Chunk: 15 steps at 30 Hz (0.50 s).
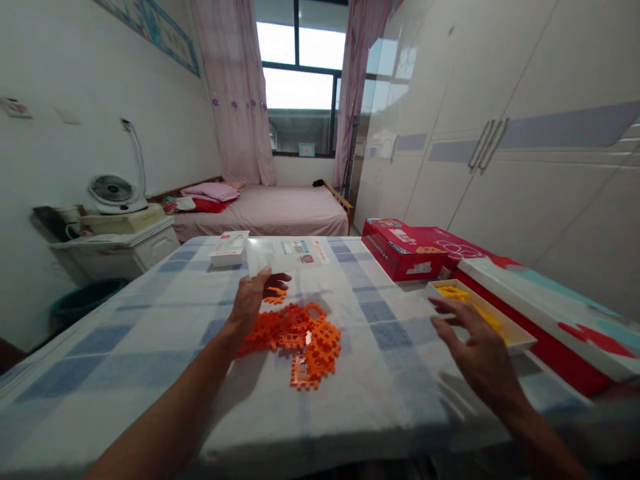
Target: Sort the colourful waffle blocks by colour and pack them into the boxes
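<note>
A loose heap of orange interlocking plastic building pieces [307, 337] lies in the middle of the table. My left hand [253, 297] hovers over the heap's left far side, fingers apart, above an orange piece [274, 297]. Just beyond its fingertips is a clear plastic sheet or lid [261, 255]; whether they touch it I cannot tell. On the right, my right hand [473, 347] is held with fingers spread and nothing in them. It partly covers a white open box [520, 338] containing yellow plastic pieces [453, 292].
A checked cloth [165, 333] covers the table. At the far left stands a small white box [229, 250], with a printed sheet [305, 253] beside it. A red box [400, 250] and a long white-and-red box [540, 307] line the right side. Beyond are a bed [285, 207] and wardrobe.
</note>
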### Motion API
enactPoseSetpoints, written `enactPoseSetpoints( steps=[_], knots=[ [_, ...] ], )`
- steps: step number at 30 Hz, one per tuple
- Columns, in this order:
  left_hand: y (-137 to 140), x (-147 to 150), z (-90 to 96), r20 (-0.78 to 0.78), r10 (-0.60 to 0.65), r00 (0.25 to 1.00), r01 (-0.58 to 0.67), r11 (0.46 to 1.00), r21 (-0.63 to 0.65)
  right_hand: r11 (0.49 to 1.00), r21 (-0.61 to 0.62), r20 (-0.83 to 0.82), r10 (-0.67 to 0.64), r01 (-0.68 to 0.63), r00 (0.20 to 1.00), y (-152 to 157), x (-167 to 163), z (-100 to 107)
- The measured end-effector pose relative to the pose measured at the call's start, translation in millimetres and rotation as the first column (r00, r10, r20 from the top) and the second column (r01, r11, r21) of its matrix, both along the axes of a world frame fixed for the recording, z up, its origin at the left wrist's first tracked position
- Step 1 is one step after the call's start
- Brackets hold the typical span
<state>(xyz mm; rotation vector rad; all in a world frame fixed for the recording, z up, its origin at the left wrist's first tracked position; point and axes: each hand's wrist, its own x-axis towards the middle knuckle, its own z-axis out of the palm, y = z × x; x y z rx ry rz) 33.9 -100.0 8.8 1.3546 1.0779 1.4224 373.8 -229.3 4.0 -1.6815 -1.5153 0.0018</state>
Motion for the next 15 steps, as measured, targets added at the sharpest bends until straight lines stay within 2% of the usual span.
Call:
enactPoseSetpoints(
  steps=[2,4,6,9,12,15],
  knots=[
    [-22,17,4.7,0.003,-0.153,0.988,0.153,0.987,-0.046,0.998,-0.003,-0.047,0.058,-0.058,0.997,-6,-27,-11],
    [-44,33,6.0,-0.012,-0.319,0.948,0.315,0.941,-0.121,0.992,0.062,0.001,0.112,-0.112,0.994,-11,-47,-22],
    [-64,46,4.0,-0.043,-0.498,0.866,0.480,0.853,-0.203,0.981,0.110,0.123,0.148,-0.162,0.981,-18,-56,-31],
    [-83,61,-3.4,-0.058,-0.703,0.708,0.667,0.695,-0.269,0.971,0.032,0.302,0.218,-0.239,0.928,-31,-52,-43],
    [-91,71,-12.8,-0.051,-0.805,0.591,0.766,0.580,-0.277,0.955,-0.080,0.369,0.296,-0.287,0.881,-47,-38,-56],
    [-95,80,-19.0,-0.048,-0.837,0.545,0.793,0.533,-0.296,0.937,-0.180,0.327,0.344,-0.299,0.880,-66,-29,-67]
  ],
)
